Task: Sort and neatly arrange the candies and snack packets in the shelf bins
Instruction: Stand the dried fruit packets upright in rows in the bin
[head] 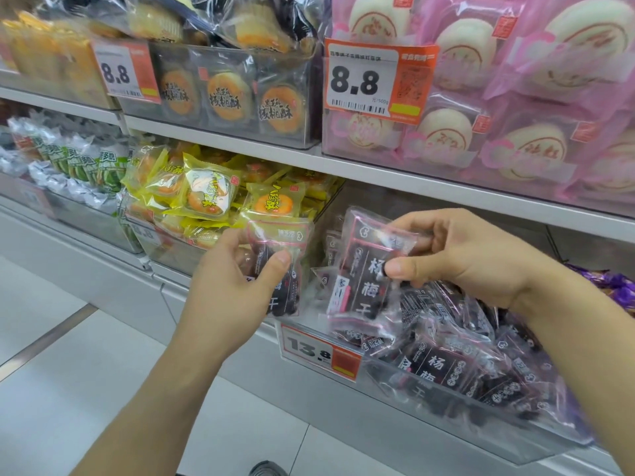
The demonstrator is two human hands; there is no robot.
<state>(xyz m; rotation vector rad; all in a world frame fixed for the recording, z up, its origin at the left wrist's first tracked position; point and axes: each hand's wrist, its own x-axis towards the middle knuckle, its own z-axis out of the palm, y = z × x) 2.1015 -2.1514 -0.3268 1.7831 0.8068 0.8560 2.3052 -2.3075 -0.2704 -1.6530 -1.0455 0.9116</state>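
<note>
My left hand (233,280) grips a dark plum packet (280,242) with pink trim, thumb across its front, held just left of the clear bin (446,420). My right hand (457,255) pinches a second dark plum packet (364,286) upright above that bin. The bin holds several more of the same dark packets (464,365), lying loose and overlapping. A price tag reading 13.8 (319,352) sits on the bin's front left corner.
Left of it, a bin of yellow pastry packets (206,194) and green-and-silver packets (68,163). The shelf above carries walnut-cookie packs (226,97) and pink-wrapped white buns (515,139). Purple wrappers (615,283) lie at the far right. Grey floor tiles (68,355) below.
</note>
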